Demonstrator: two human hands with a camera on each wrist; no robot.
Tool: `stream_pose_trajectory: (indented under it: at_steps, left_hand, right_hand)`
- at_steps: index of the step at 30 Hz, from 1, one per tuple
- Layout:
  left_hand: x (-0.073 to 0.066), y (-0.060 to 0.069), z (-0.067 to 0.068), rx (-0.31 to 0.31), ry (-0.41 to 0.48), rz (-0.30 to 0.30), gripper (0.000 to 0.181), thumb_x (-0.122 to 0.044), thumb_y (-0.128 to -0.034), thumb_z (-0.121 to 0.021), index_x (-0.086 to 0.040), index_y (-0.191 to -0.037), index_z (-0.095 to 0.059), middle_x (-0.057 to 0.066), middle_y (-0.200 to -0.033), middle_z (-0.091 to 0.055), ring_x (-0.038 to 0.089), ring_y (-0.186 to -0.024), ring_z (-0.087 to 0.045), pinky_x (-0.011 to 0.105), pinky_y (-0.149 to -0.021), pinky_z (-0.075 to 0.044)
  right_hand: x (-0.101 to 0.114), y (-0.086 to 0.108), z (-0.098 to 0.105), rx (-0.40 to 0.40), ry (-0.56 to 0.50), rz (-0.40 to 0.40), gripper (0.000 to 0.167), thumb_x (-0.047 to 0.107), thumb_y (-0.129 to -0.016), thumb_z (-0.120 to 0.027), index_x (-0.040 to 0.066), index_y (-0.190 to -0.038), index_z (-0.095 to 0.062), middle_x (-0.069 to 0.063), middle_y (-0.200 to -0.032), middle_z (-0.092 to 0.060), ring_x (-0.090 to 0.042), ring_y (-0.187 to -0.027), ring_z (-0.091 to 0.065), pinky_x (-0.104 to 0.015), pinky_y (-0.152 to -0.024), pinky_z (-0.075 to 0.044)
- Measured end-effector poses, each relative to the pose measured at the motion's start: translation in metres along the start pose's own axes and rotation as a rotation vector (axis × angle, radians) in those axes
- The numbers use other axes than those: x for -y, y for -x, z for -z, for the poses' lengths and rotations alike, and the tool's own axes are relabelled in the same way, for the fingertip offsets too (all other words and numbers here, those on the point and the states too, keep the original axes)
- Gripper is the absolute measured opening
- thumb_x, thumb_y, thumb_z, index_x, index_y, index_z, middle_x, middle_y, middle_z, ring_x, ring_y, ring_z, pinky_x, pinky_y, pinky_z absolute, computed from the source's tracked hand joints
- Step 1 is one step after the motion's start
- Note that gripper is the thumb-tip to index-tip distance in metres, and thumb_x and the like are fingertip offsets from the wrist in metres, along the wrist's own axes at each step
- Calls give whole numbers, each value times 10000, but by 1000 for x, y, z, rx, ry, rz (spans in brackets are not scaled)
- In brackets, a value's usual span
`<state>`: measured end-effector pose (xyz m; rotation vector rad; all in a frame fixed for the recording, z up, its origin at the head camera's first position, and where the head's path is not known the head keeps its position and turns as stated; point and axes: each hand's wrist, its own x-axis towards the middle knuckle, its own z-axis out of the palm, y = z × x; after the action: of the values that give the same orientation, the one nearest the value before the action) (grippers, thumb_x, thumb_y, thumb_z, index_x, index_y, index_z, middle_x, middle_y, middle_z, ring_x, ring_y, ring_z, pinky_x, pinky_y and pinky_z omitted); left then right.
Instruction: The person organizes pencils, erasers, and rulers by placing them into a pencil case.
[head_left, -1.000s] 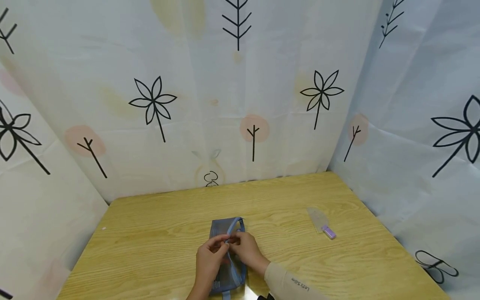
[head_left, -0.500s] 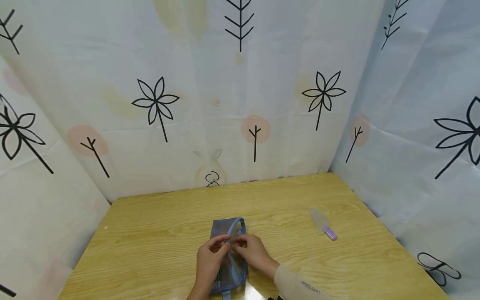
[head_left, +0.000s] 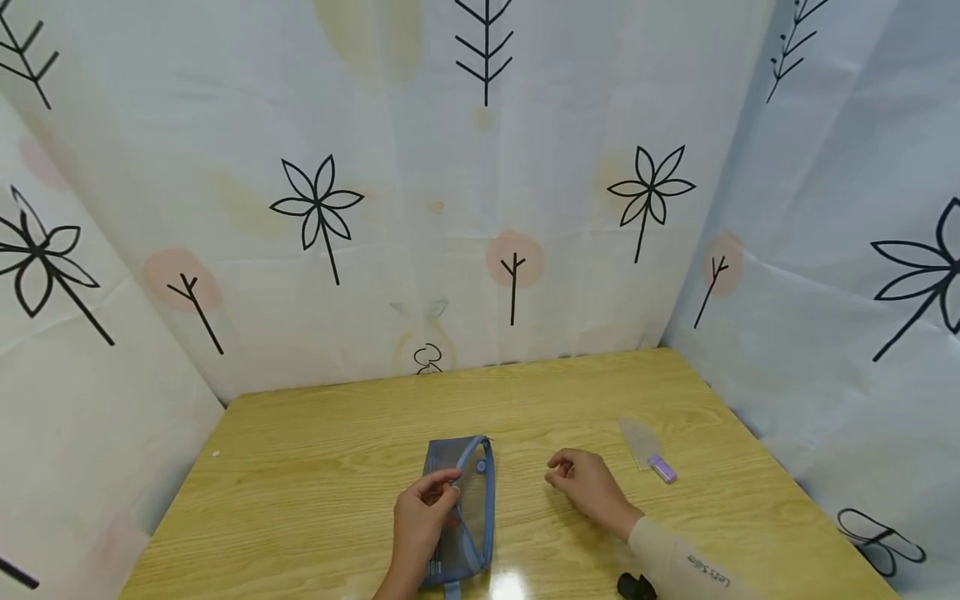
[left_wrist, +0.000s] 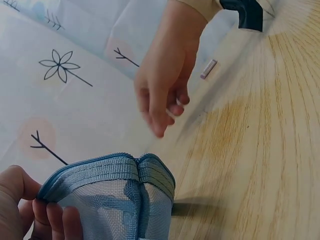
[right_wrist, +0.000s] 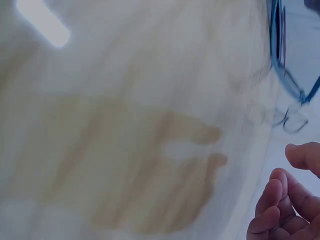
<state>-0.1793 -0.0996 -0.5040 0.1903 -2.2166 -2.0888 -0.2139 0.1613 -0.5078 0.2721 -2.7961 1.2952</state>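
Note:
A blue mesh zip pouch lies on the table with its zipped mouth gaping. My left hand pinches the mouth's edge between thumb and fingers; the left wrist view shows the same grip on the pouch. Pens or similar dark items seem to show through the mesh, too faint to name. Over the table, right of the pouch, is my right hand, its fingers loosely bent and nothing between them. Just beyond it lie a small purple block, eraser-like, and a clear plastic triangular piece.
The wooden table is bounded by white patterned cloth at the back and on both sides. A tiny pale speck lies near its left edge. A black device is at the right wrist.
My right hand has left the pouch and moved right, towards the purple block. My left hand keeps hold of the edge, and the pouch's opening is now in plain sight.

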Motion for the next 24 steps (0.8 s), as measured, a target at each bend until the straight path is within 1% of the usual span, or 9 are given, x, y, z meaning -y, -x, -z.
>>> stream_pose_trajectory:
  at_steps: [4,7,12,15,18,21,24]
  left_hand:
    - [0,-1,0,-5,-11,-13,263,-30,-812,-680,4,-1069,-727,8,-819,-612,100,-714,-629,283,-519,-593]
    - [1,-1,0,-4,-11,-8,263,-28,-813,-676,3,-1069,-727,2,-819,-610,105,-721,-630,290,-521,-594]
    - [1,-1,1,3,-12,-2,276,-25,-820,-662,10,-1089,-718,11,-830,-607,104,-712,-618,300,-529,-599]
    - [1,0,1,7,-13,-5,279,-26,-825,-661,18,-1096,-712,20,-835,-607,103,-707,-611,301,-532,-600]
    - [2,1,1,8,-16,0,274,-26,-826,-664,14,-1093,-711,23,-835,-604,101,-704,-604,295,-537,-600]
    - [2,1,1,7,-14,2,277,-24,-824,-664,16,-1094,-710,24,-834,-605,102,-699,-602,293,-536,-600]
    - [1,1,0,6,-16,-1,285,-25,-822,-665,19,-1100,-709,21,-833,-605,100,-696,-602,292,-532,-599]
  right_hand:
    - [-18,-1,30,-70,122,-51,143,131,-875,-721,50,-991,-709,39,-762,-599,-84,-644,-524,-224,-559,-464]
    - [-26,-3,55,-89,193,-63,174,148,-885,-712,42,-1023,-705,17,-803,-616,-97,-672,-539,-255,-584,-483]
    - [-35,-10,92,-99,238,-53,255,185,-911,-680,-9,-1076,-680,-67,-889,-637,-156,-724,-571,-343,-622,-514]
    - [-45,-17,108,-101,257,-90,321,219,-926,-665,-35,-1122,-661,-133,-967,-657,-208,-776,-616,-397,-669,-549]
    - [-57,-22,121,-91,281,-142,385,226,-934,-651,-75,-1173,-628,-220,-1050,-654,-302,-860,-645,-462,-731,-562]
    - [-67,-24,130,-70,294,-179,463,240,-930,-645,-120,-1215,-578,-288,-1104,-633,-392,-949,-632,-516,-777,-552]
    - [-77,-24,136,-40,298,-211,553,285,-929,-635,-151,-1253,-528,-319,-1131,-618,-432,-1000,-613,-536,-806,-546]
